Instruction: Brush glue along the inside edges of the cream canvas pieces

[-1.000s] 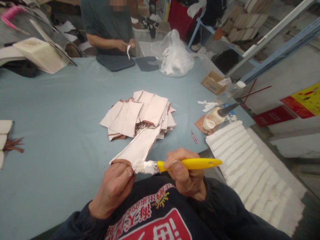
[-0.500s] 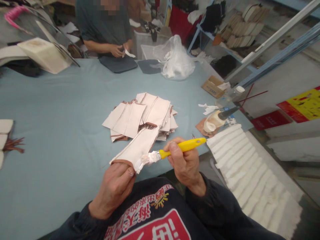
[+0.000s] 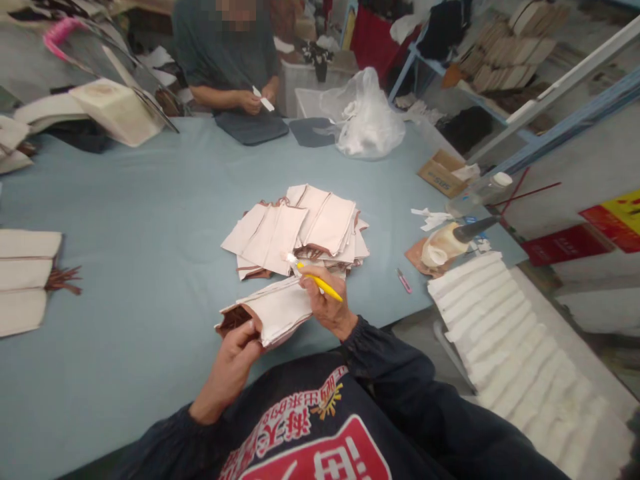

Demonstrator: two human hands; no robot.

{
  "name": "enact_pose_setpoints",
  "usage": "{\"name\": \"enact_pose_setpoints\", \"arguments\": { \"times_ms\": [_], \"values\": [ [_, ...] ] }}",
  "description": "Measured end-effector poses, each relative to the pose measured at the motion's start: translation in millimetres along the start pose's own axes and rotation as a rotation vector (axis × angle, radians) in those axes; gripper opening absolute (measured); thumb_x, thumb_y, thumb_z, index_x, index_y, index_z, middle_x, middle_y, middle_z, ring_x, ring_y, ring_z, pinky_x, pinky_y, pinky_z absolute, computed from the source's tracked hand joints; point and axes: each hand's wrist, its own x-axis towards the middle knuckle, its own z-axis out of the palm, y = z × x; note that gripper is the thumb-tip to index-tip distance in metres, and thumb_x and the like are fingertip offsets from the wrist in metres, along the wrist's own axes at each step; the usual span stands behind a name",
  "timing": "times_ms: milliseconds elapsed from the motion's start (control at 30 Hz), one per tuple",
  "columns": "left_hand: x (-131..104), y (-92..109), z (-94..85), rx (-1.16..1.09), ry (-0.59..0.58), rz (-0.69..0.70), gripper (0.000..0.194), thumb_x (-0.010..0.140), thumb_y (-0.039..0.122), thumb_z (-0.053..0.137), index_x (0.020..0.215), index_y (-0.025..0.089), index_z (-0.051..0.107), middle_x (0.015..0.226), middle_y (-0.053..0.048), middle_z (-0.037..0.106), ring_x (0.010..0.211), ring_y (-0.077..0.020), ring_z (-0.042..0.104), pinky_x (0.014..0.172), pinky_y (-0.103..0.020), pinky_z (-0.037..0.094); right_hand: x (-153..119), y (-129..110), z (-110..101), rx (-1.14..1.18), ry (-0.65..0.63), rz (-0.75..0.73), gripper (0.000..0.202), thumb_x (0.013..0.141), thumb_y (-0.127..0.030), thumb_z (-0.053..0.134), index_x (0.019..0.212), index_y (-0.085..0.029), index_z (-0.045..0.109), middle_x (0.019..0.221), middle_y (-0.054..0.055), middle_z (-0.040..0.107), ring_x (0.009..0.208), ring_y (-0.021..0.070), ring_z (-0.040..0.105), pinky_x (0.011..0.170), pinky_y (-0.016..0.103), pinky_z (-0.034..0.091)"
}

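My left hand (image 3: 233, 363) pinches the near end of a cream fabric piece (image 3: 285, 308) with brown edging. That end gapes, showing a brown inside. My right hand (image 3: 327, 300) is closed round a brush with a yellow handle (image 3: 323, 285); its whitish bristles point up and left, toward the pile. The right hand is also at the far end of the fabric piece, but whether its fingers grip it is hidden. Just beyond lies a pile of similar cream pieces (image 3: 325, 217) with brown edges.
At the left sits another stack of cream pieces (image 3: 25, 280) with brown strips. Rightward are a glue-stained container (image 3: 437, 250), small pink-handled snips (image 3: 404, 281), a cardboard box (image 3: 443, 175) and white padded strips (image 3: 505, 353). Across the table (image 3: 150, 200), a person handles a white strip near a plastic bag (image 3: 370, 123).
The brush has left the fabric's near corner and moved up and left. The piece has swung more level and its near end has opened. The camera view has shifted left.
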Motion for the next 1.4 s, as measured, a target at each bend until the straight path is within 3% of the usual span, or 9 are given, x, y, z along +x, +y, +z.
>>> {"name": "enact_pose_setpoints", "arguments": {
  "times_ms": [100,300,533,633,833,933,1067,1267,1400],
  "values": [
    [-1.6,-13.1,-2.7,-0.071,0.08,-0.08,0.014,0.073,0.03,0.071,0.082,0.019,0.066,0.068,0.004,0.061,0.063,-0.0141,0.051,0.063,-0.025,0.042,-14.0,9.0,17.2,0.042,-0.029,0.039,0.025,0.101,-0.031,0.049,0.105,-0.017,0.069,0.084,0.006,0.074,0.064,0.0143,0.068,0.069,0.028,0.058],
    [-7.8,-0.7,2.6,-0.18,0.038,-0.14,0.039,0.072,0.032,0.075,0.107,0.014,0.071,0.087,-0.005,0.075,0.083,-0.0207,0.068,0.077,-0.029,0.051,-19.0,8.5,27.5,0.165,-0.02,0.111,0.026,0.102,-0.035,0.049,0.107,-0.017,0.067,0.079,0.004,0.072,0.056,0.0123,0.062,0.063,0.027,0.054],
    [-18.7,22.1,1.0,-0.023,0.074,-0.04,0.036,0.073,0.03,0.074,0.105,0.016,0.077,0.097,-0.009,0.081,0.094,-0.027,0.072,0.088,-0.034,0.055,0.7,-36.7,-1.1,0.557,0.059,0.327,0.035,0.105,-0.044,0.045,0.089,-0.019,0.063,0.05,-0.008,0.049,0.04,0.0077,0.044,0.042,0.019,0.037],
    [-22.5,21.7,3.0,0.076,0.097,0.024,0.033,0.075,0.027,0.069,0.105,0.015,0.078,0.101,-0.009,0.081,0.088,-0.0248,0.074,0.08,-0.03,0.057,10.4,-53.7,-12.6,0.676,-0.002,0.369,0.039,0.1,-0.051,0.053,0.082,-0.019,0.063,0.047,-0.009,0.045,0.037,0.0065,0.038,0.039,0.018,0.033],
    [-23.6,14.1,8.9,0.147,0.197,0.189,0.025,0.076,0.022,0.065,0.094,0.018,0.082,0.088,-0.005,0.082,0.074,-0.0204,0.073,0.076,-0.029,0.059,7.5,-55.8,-28.2,0.777,-0.147,0.364,0.035,0.098,-0.047,0.06,0.079,-0.018,0.065,0.049,-0.009,0.039,0.038,0.0056,0.031,0.037,0.019,0.025],
    [-24.0,14.9,7.6,0.248,0.18,0.273,0.024,0.077,0.019,0.062,0.088,0.02,0.084,0.081,-0.003,0.08,0.072,-0.0197,0.071,0.072,-0.028,0.057,11.8,-54.8,-41.0,0.803,-0.219,0.346,0.033,0.098,-0.043,0.061,0.077,-0.018,0.066,0.05,-0.009,0.038,0.039,0.0055,0.03,0.036,0.02,0.023],
    [-25.7,15.5,3.0,0.309,0.153,0.356,0.026,0.081,0.017,0.061,0.088,0.023,0.085,0.079,-0.001,0.08,0.074,-0.0191,0.071,0.072,-0.026,0.055,28.8,-63.4,-45.0,0.913,-0.204,0.35,0.036,0.098,-0.047,0.06,0.074,-0.021,0.06,0.048,-0.011,0.031,0.036,0.0055,0.024,0.034,0.021,0.018],
    [-27.5,11.5,-0.8,0.23,0.177,0.315,0.024,0.082,0.018,0.065,0.092,0.027,0.085,0.08,0.002,0.081,0.068,-0.0156,0.069,0.067,-0.022,0.053,35.7,-59.9,-30.3,0.809,-0.411,0.256,0.037,0.099,-0.047,0.057,0.076,-0.018,0.063,0.057,-0.005,0.045,0.048,0.0085,0.041,0.04,0.021,0.03],
    [-27.8,9.1,-3.1,0.183,0.169,0.245,0.025,0.082,0.018,0.065,0.093,0.027,0.085,0.077,0.002,0.081,0.061,-0.0145,0.067,0.06,-0.02,0.051,35.4,-49.1,-42.0,0.635,-0.445,0.214,0.036,0.1,-0.041,0.053,0.074,-0.018,0.063,0.062,-0.002,0.051,0.058,0.0106,0.049,0.046,0.022,0.037]
  ]
}}
